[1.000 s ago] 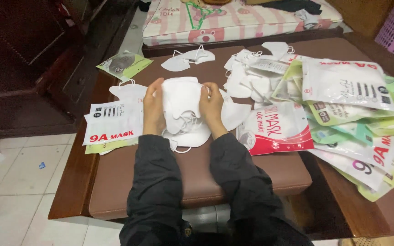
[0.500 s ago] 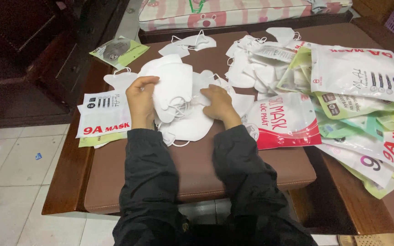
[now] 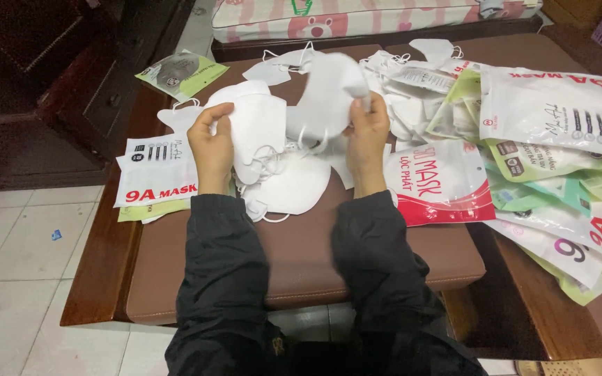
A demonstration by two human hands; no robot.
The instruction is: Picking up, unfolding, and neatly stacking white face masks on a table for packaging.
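A second ago both hands lay flat on top of one pile of soft white folded face masks, close together, near the middle of the brown padded bench. Then the hands moved apart. The right hand [image 3: 366, 136] lifted one white face mask [image 3: 329, 94] up off the pile and tipped it toward the far edge of the bench. The left hand [image 3: 212, 143] slid toward the left edge and gripped the side of another white face mask [image 3: 256, 125]. The pile of white face masks [image 3: 290, 184] underneath got uncovered and spread out a bit.
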